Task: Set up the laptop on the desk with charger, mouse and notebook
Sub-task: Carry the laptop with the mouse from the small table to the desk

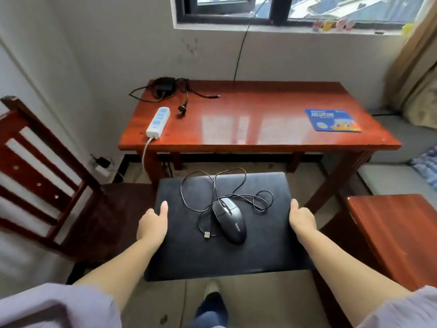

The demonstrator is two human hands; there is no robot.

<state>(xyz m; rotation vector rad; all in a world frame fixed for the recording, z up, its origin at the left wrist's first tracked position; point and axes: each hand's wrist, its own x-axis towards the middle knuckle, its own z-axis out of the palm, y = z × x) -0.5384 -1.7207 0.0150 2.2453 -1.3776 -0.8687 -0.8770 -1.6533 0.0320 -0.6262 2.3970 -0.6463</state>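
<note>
A matte black, closed laptop (227, 223) is being carried flat in front of the glossy red-brown wooden desk (257, 124), not yet on it. The left hand (153, 223) and right hand (302, 218) are clasping its side edges, thumbs lying on top. A smooth black wired mouse (229, 220) is riding on the lid, its thin cable looping loosely. The black charger (164, 87) is sitting at the desk's far left corner.

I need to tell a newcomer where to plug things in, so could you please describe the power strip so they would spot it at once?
Look at the red-brown wooden desk under the window. On its left front corner lies the power strip, a long white bar with blue sockets, its white cord dropping over the edge. The black charger behind it is dark and tangled.
</note>
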